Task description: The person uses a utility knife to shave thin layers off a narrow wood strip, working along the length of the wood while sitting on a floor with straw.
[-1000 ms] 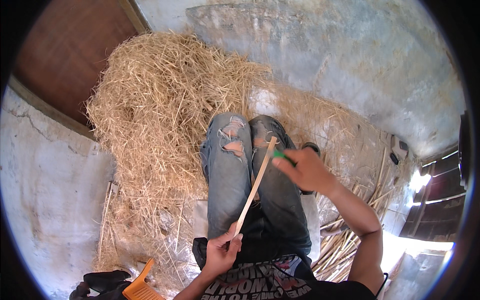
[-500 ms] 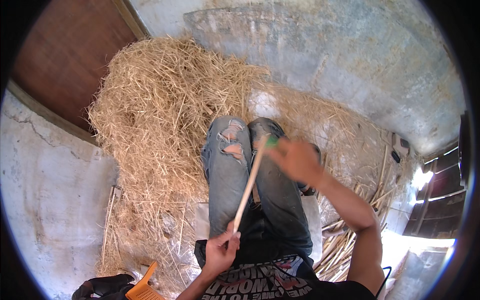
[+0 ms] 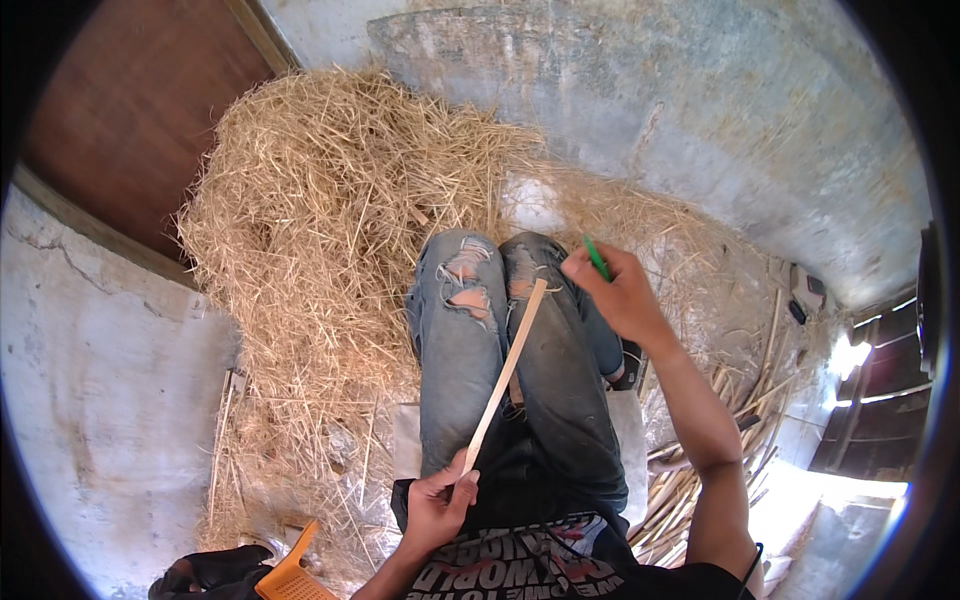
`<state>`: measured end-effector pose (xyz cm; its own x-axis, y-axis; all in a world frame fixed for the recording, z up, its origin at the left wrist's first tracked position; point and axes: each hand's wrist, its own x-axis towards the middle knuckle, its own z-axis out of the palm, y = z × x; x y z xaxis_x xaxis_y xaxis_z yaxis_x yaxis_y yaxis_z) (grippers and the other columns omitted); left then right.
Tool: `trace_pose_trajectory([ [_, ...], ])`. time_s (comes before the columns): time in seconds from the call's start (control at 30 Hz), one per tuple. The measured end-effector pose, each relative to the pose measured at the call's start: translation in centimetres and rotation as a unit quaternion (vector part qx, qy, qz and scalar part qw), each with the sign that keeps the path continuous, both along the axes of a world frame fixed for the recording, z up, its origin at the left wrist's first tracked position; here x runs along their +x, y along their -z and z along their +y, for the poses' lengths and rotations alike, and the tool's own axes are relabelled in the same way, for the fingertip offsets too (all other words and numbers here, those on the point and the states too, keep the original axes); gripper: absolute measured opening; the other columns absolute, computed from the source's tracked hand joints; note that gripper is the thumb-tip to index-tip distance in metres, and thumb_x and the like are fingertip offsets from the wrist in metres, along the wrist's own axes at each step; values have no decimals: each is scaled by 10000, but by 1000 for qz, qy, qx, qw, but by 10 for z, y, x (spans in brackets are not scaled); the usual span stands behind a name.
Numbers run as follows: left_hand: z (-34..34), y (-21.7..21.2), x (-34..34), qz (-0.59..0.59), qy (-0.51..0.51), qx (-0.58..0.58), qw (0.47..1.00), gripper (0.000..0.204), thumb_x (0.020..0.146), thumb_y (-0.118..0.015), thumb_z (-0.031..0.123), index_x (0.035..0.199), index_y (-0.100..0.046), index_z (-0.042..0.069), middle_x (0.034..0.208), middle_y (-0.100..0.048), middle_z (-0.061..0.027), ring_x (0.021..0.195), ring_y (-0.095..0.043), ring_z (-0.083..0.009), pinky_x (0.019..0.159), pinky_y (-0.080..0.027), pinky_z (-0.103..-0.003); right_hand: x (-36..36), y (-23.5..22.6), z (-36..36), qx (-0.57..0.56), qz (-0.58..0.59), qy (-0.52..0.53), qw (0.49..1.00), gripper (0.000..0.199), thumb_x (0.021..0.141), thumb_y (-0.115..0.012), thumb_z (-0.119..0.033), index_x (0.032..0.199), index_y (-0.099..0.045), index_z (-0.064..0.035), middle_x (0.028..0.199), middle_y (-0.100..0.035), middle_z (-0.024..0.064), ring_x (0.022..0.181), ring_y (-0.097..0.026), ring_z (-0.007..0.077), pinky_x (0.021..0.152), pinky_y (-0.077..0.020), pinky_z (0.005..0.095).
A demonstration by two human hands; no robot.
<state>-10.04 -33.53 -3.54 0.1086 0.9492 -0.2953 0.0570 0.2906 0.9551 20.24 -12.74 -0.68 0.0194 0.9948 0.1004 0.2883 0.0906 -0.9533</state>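
Over my lap, the pale strip [image 3: 507, 382] lies on a slant, its near end close to my waist and its free end out over the right leg of my jeans [image 3: 558, 410]. My left hand [image 3: 440, 505] has the near end clamped between thumb and fingers, and nearly the whole length sticks out beyond that pinch, leading away from me and leaning to the right. Up by the far end is my right hand [image 3: 622, 295], its fingers curled together around a green handle [image 3: 597, 258] that pokes out past them. Whether it carries a blade I cannot tell; my fingers hide the rest.

What matters most, I judge, is the gap between the right fingers and the free end. The strip's tip lies just to their left and a little nearer my body, not touching them. Its long axis, carried on, would pass just left of my right fingertips rather than run into them. Of my two hands, the right is the nearer to that tip. Whether the strip rests on the cloth, I can't tell. Left of my legs rises the straw pile [image 3: 310, 220]; to my right lie loose sticks [image 3: 668, 508].
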Motion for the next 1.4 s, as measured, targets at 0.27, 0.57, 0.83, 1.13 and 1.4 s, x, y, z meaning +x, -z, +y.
trace_pose_trajectory([
  [0.27,6,-8,9,-5,3,1,1000,399,996,-639,68,1389,-596,11,714,-599,3,615,-511,-38,536,-402,-201,-36,-2,-15,-48,-15,-113,992,345,948,-713,-350,932,-702,-6,613,-474,26,610,-446,100,581,-386,325],
  [0.57,26,-12,2,-84,47,-37,995,471,1025,-606,99,1484,-504,73,767,-635,-57,530,-465,-50,463,-363,-208,-64,2,-39,-99,68,-200,972,255,977,-698,-265,953,-688,-11,673,-514,-62,662,-452,53,589,-380,287],
  [0.83,48,-9,12,-107,4,-42,993,472,1017,-631,100,1476,-521,88,783,-642,-19,531,-424,-10,462,-339,-193,-81,-8,-67,56,-106,-194,974,382,958,-674,-413,891,-669,-37,629,-617,187,551,-623,383,539,-490,442],
  [1.13,47,6,20,-49,-48,46,997,404,1004,-658,126,1390,-594,25,776,-673,-53,506,-468,-24,438,-359,-190,-81,-10,-86,55,-304,-241,920,517,972,-588,-536,757,-626,-67,510,-558,163,515,-608,410,504,-476,508],
  [1.4,42,5,18,7,-41,58,997,352,994,-670,111,1316,-642,-28,821,-674,-23,637,-515,-19,559,-399,-189,-71,0,-79,55,-334,-206,918,517,963,-592,-556,785,-650,-74,540,-585,171,518,-611,411,500,-481,512],
])
